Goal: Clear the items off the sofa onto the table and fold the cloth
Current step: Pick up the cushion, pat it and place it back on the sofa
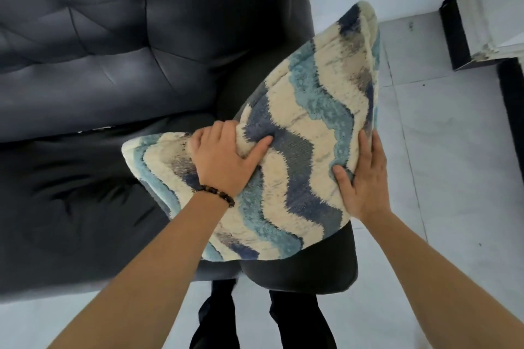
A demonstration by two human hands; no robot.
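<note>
Low in frame, my left hand [224, 159], a beaded bracelet [218, 194] on its wrist, bunches a fold of the wavy blue-and-cream cushion [297, 136]. My right hand [365, 178] grips its right edge, thumb in front. The cushion sits tilted at centre frame, over the arm of the dark sofa [113, 51] filling the upper left.

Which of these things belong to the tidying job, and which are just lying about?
Part of the job:
- patterned cushion
- left hand and right hand, both gripping it
- dark sofa

Just there:
- bead bracelet
- tiled floor
- white ledge
</note>
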